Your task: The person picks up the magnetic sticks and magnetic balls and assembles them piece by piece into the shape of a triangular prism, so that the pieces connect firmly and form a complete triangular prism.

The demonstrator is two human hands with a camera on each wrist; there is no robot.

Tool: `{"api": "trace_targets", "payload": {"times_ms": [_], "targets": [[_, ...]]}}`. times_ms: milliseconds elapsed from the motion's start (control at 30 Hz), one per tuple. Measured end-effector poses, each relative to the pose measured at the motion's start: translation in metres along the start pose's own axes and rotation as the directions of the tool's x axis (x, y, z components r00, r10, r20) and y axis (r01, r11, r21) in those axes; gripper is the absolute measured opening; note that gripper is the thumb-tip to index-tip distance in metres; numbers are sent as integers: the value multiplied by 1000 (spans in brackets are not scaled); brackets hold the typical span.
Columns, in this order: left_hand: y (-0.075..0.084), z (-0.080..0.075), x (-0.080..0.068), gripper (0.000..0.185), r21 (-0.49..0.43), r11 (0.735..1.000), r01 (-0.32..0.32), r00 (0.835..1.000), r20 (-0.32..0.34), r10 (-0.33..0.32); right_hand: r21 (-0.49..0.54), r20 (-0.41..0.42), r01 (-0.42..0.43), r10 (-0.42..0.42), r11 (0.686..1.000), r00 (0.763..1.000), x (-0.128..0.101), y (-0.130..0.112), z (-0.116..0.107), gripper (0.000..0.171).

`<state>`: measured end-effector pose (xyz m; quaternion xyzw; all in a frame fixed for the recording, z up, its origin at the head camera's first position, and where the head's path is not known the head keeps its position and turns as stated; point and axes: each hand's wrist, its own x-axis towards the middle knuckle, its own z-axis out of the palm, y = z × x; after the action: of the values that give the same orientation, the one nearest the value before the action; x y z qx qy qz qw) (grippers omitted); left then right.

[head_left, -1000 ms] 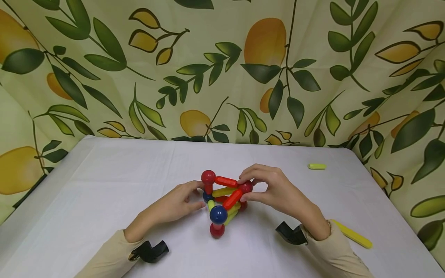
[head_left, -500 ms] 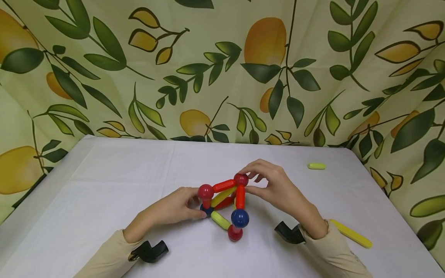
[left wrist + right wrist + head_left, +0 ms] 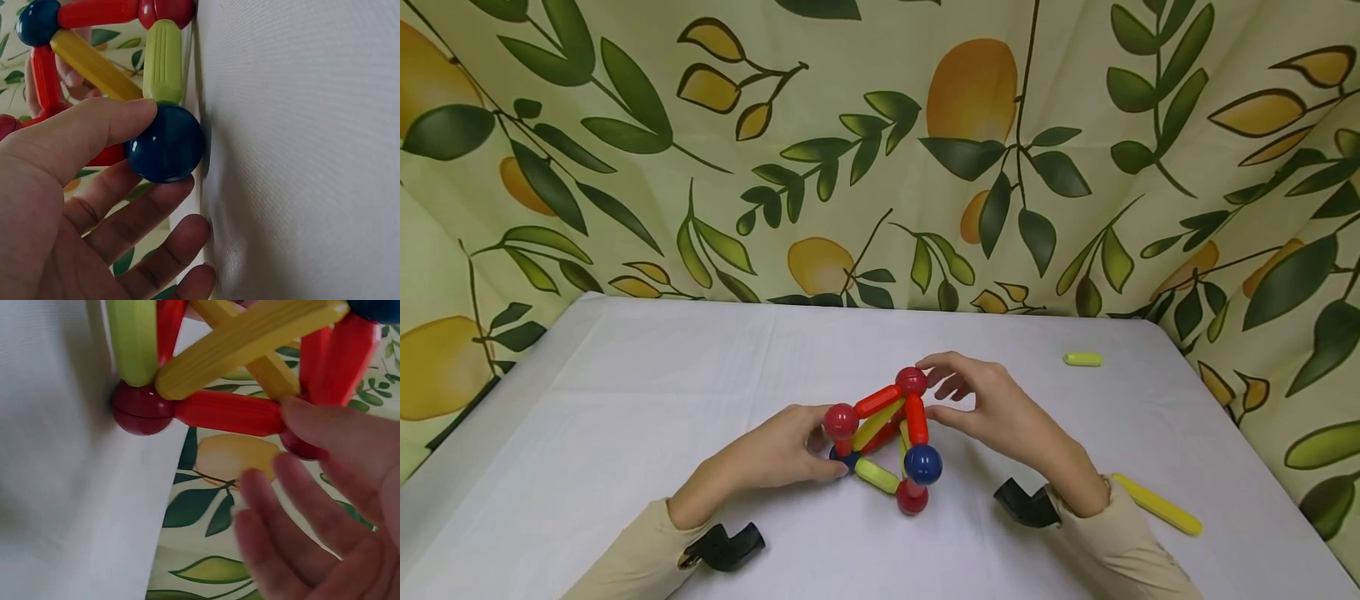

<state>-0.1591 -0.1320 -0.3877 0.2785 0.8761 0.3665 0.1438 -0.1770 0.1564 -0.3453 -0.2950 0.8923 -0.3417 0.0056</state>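
A toy frame of red, yellow and lime rods joined by red and blue balls stands mid-table on the white cloth. My left hand pinches the frame's low left blue ball between thumb and fingers, right at the cloth. A lime rod and a yellow rod run off that ball. My right hand pinches the top red ball with forefinger and thumb, its other fingers loose. Another blue ball sits above a red ball at the front.
A short lime rod lies loose at the far right of the table. A long yellow rod lies by my right sleeve. Black wrist mounts sit near both cuffs. A leaf-and-lemon curtain closes the back.
The frame has been turned: the front blue ball and the red ball under it swung to the right, and the ball in my right hand rose. Both hands kept their hold.
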Motion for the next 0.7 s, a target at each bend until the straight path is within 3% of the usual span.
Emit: {"api": "trace_targets", "payload": {"times_ms": [100, 233, 300, 367, 533, 700], "targets": [[1, 0, 0, 34, 11, 1000, 23, 1000, 2, -23, 24, 159, -96, 91, 995, 983, -3, -2, -5, 69], [2, 0, 0, 34, 21, 999, 47, 999, 3, -47, 52, 363, -201, 169, 978, 917, -6, -5, -4, 93], [2, 0, -1, 33, 21, 999, 49, 999, 4, -49, 72, 418, -234, 183, 970, 890, -7, -6, 0, 101], [1, 1, -1, 32, 22, 999, 43, 999, 5, -43, 100, 438, -262, 194, 960, 878, -7, -6, 4, 107], [1, 0, -1, 34, 17, 999, 29, 1000, 7, -29, 130, 411, -237, 165, 963, 896, -6, -1, 10, 107], [1, -2, -1, 33, 7, 1000, 30, 999, 12, -30, 102, 370, -176, 127, 979, 921, -4, 6, 8, 86]]}}
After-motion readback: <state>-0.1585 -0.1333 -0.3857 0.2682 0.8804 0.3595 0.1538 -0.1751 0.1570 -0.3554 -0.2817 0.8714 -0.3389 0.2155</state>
